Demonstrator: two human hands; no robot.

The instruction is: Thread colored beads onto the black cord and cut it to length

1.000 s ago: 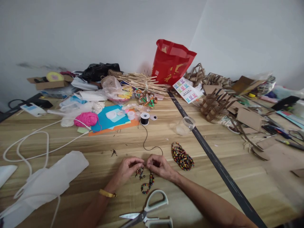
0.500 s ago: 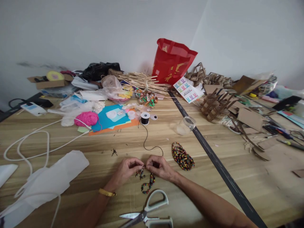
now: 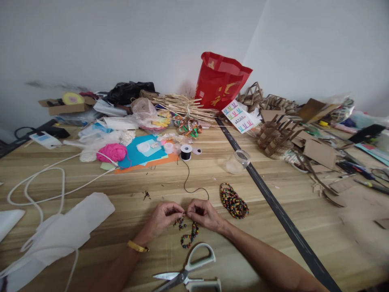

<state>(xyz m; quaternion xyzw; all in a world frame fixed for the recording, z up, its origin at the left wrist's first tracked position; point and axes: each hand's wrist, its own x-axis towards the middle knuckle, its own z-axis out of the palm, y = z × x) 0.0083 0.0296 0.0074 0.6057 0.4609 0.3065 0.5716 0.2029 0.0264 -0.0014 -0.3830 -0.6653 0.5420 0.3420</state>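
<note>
My left hand (image 3: 162,217) and my right hand (image 3: 204,213) meet at the fingertips near the front of the wooden table (image 3: 170,182). Both pinch a thin black cord (image 3: 187,183) that runs back to a black spool (image 3: 186,151). A short string of coloured beads (image 3: 189,236) hangs from the pinch and lies on the table below my hands. A pile of strung coloured beads (image 3: 233,200) lies just right of my right hand. Grey-handled scissors (image 3: 188,269) lie close in front of my forearms.
A clear plastic jar (image 3: 237,161) lies on its side behind the beads. White cloth (image 3: 60,230) and white cable (image 3: 36,186) cover the left. Pink yarn (image 3: 111,152), blue paper (image 3: 140,153), wooden sticks (image 3: 182,104), a red bag (image 3: 219,80) and cardboard pieces (image 3: 319,151) crowd the back and right.
The view has shifted slightly; my hands stay pinched together on the cord in the same spot.
</note>
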